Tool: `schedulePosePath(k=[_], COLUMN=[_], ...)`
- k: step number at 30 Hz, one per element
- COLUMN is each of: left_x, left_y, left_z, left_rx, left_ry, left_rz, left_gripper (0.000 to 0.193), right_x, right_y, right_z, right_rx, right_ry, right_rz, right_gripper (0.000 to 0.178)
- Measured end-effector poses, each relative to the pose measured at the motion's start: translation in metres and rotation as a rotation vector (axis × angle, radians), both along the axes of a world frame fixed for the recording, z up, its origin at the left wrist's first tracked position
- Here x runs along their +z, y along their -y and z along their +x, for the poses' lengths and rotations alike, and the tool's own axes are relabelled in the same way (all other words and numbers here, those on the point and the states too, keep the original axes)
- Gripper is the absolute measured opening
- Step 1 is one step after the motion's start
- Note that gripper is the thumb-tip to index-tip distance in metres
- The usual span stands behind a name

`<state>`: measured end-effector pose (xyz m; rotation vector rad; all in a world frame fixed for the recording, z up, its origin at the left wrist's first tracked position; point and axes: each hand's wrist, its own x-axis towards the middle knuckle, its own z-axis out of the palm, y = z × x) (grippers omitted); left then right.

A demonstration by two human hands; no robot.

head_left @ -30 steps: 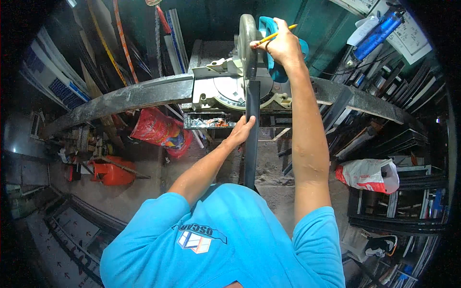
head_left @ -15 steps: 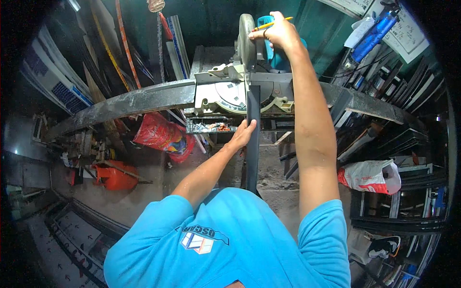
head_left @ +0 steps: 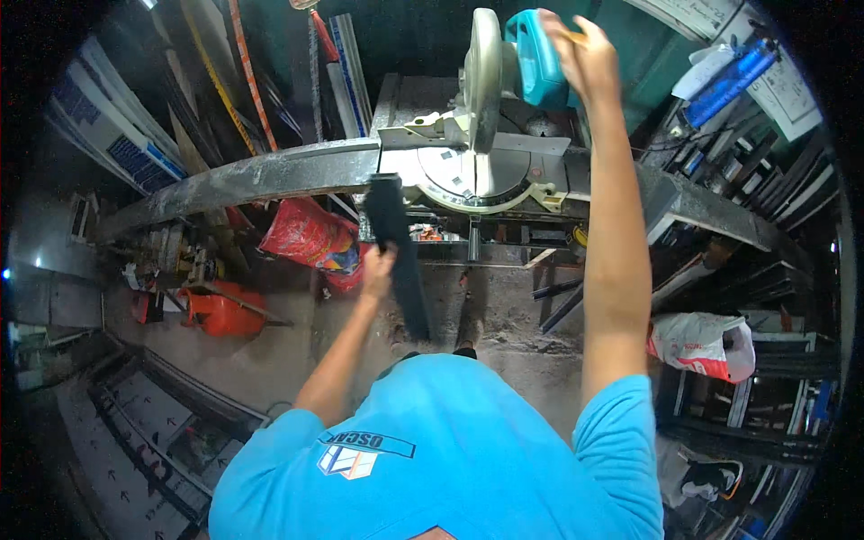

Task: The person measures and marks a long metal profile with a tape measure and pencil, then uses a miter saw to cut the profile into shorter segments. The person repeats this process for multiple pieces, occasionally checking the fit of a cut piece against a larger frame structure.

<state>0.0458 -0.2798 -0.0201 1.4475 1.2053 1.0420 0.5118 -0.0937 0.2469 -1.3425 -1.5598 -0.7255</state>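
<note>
Saw blade guard (head_left: pixel 486 67): pale cast metal, dull sheen.
Motor housing (head_left: pixel 535 54): teal plastic, smooth, slightly glossy.
Saw table (head_left: pixel 477 175): bare grey metal, matt, scuffed.
Dark strip (head_left: pixel 400 256): black, matt, flat and smooth; material cannot be told.
Bench beam (head_left: pixel 243 180): grey, rough, dusted with pale grit.
Red bag (head_left: pixel 310 238): thin plastic, crinkled, glossy.
Shirt (head_left: pixel 450 450): blue knit cloth, matt.
Floor (head_left: pixel 270 360): rough, dusty concrete look.

The right arm stretches straight up and forward, its right hand (head_left: pixel 580 54) loosely curled at the top, while the left arm bends low, left hand (head_left: pixel 378 267) closed in a grip.
</note>
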Motion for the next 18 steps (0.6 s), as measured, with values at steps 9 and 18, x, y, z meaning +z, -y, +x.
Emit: schedulePosePath(k=[9, 18], left_x=[0.056, 0.057], left_y=[0.060, 0.033], left_z=[-0.127, -0.103], left_rx=[0.340, -0.037], left_ry=[-0.018, -0.080], left_rz=[-0.196, -0.354], left_gripper=[0.044, 0.035], right_x=[-0.165, -0.257], right_y=[0.221, 0.032], right_z=[-0.203, -0.250], right_rx=[0.517, 0.116], right_ry=[-0.573, 0.101], right_rz=[-0.580, -0.944], right_gripper=[0.015, 0.045])
